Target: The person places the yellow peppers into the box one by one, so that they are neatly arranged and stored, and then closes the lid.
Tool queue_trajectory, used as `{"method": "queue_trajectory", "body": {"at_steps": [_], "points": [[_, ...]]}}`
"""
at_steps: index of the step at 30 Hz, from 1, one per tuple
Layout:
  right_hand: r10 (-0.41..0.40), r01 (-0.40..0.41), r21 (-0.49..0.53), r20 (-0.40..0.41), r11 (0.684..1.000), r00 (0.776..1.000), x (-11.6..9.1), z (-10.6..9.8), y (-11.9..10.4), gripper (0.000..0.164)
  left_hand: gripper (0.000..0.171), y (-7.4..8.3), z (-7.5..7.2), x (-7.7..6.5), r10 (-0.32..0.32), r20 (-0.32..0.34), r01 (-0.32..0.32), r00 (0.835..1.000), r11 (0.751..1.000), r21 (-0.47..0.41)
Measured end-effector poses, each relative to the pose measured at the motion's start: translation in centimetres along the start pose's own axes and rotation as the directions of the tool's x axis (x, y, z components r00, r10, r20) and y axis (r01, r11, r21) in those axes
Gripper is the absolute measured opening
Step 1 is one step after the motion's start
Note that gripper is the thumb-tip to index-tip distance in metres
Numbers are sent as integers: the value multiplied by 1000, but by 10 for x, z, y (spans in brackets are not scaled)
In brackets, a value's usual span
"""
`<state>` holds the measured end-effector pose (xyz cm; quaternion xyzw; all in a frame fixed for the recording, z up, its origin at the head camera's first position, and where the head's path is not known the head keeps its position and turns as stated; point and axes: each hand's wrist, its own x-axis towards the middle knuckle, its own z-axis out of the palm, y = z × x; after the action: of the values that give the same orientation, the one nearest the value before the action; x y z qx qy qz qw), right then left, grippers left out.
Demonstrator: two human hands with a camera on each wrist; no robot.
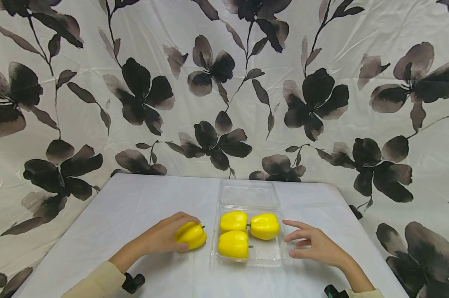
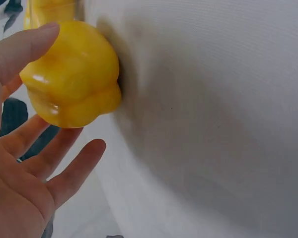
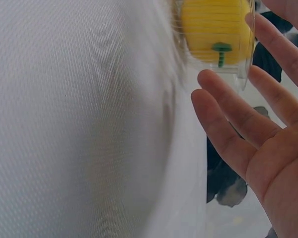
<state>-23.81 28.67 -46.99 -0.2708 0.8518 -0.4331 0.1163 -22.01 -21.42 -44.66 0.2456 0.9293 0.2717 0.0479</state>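
Observation:
My left hand [image 1: 168,234] grips a yellow bell pepper [image 1: 192,236] on the table, left of a clear plastic container. In the left wrist view the thumb [image 2: 42,42] lies across this pepper [image 2: 77,74], and other fingers reach behind and under it. Three more yellow peppers sit in the container [image 1: 267,251]: one at back left [image 1: 233,222], one at front left [image 1: 233,244] and one at back right [image 1: 264,226]. Beside the container's right edge, my right hand [image 1: 317,244] has its fingers spread and holds nothing; its fingertips are close to the clear wall [image 3: 243,69].
The container's lid [image 1: 248,195] lies folded back toward the far side. A white cloth covers the table [image 1: 153,194]. Behind it hangs a floral backdrop [image 1: 261,136]. Dark straps with black devices [image 1: 133,283] are worn on both wrists.

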Motion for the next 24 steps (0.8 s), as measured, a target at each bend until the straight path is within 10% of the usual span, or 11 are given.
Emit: {"method": "queue_trajectory", "body": {"at_steps": [24], "points": [[-16,16,17,15,1000,1000,-1,-2,-3,29,63,-1,-3,4,65,-18,-65,998,998,6]]}}
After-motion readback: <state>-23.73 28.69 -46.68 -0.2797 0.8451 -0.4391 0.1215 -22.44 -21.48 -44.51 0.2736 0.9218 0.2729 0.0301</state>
